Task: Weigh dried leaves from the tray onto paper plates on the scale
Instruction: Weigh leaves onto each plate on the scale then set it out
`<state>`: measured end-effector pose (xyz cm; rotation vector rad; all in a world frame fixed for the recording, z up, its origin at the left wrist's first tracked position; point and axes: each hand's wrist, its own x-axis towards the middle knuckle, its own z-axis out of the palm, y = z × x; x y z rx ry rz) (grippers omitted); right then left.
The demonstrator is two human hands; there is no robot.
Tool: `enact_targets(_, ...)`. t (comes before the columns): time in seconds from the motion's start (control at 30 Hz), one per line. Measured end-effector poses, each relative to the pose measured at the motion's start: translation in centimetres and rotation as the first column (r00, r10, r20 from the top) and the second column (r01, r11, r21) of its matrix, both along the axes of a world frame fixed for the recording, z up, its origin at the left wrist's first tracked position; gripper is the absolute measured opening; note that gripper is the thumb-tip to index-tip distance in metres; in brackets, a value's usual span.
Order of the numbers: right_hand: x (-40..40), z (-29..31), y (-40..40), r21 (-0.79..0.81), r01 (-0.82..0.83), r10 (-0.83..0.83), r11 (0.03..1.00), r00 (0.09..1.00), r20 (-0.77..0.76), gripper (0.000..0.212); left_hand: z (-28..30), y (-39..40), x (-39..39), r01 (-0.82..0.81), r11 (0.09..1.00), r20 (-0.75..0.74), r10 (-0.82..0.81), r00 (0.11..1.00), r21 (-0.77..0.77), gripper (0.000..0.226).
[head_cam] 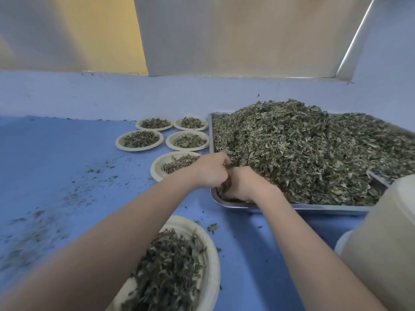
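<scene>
Dried green leaves (303, 153) heap my steel tray (292, 207); left hand (210, 170) and right hand (243, 184) curl around clumps, five filled paper plates (139, 140) far-left.

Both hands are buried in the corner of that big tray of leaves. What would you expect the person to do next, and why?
Probably lift the gathered handful and carry it back to the near plate. Both the left hand and right hand are curled around dried leaves at the near left corner of the metal tray, as if scooping. Five filled plates already sit beside the tray, so the near one seems the plate being topped up.
</scene>
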<state>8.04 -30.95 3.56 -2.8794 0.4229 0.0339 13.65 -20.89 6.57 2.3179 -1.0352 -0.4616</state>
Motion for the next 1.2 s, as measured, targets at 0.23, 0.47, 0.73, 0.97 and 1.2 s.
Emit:
enact_targets(0.23,-3.9,5.1,1.1,0.475,-0.01,-0.176,0.88,0.922,0.346,0.024,1.9,4.5,-2.5,-0.136,0.96,-0.123,0.109,0.986,-0.243,0.02)
enact_targets(0.47,-6.9,6.6,9.3,0.533,-0.4,0.328,0.746,0.917,0.228,0.04,2.5,12.4,-4.4,-0.418,0.812,-0.34,0.29,0.894,-0.406,0.036)
enact_targets(0.73,-7.8,0.2,9.3,0.508,-0.202,0.06,0.838,0.958,0.282,0.052,-2.6,20.0,-5.1,-0.513,0.731,-0.276,0.432,0.858,-0.45,0.031)
enact_targets(0.97,-8.4,-5.0,9.7,0.86,-0.02,-0.354,0.509,0.906,0.231,0.052,-7.4,21.4,-6.4,-0.66,0.561,-0.612,0.31,0.728,-0.5,0.043)
enact_targets(1.2,-8.6,-5.2,10.2,0.851,-0.048,-0.363,0.524,0.891,0.273,0.057,-8.0,21.2,-6.3,-0.606,0.603,-0.576,0.277,0.769,-0.519,0.052)
